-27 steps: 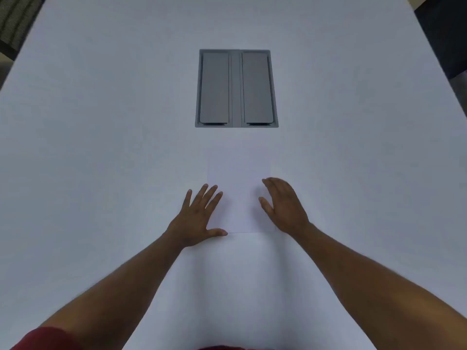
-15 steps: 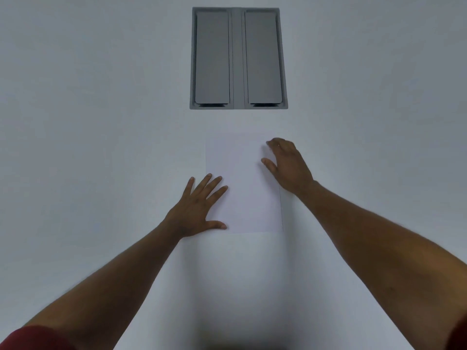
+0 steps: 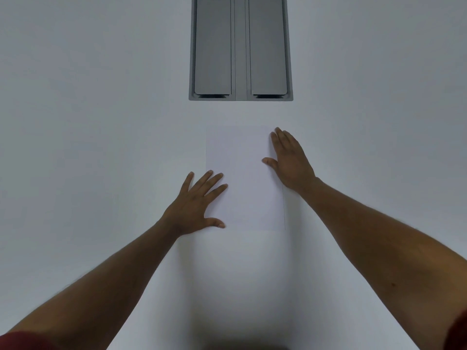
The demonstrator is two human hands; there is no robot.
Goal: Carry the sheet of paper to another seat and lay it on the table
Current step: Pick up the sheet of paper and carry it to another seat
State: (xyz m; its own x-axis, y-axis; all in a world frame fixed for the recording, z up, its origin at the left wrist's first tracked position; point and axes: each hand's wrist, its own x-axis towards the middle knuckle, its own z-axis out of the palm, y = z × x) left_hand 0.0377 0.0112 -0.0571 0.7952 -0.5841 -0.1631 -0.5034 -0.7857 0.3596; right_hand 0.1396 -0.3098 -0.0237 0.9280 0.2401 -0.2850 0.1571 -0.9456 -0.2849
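The sheet of paper lay flat on the white table, its far edge just short of the grey cable hatch set into the middle of the table. My left hand rested spread on the sheet's near left corner, fingers straight and thumb along its near edge. My right hand lay flat over the far half of its right edge. Neither grip had closed on anything; both palms only pressed down. I judged this the laying step, or a last smoothing. To do it well I needed to keep the pressure light and even, square the sheet to the table, then lift both palms straight up so the thin sheet would not slide or curl.
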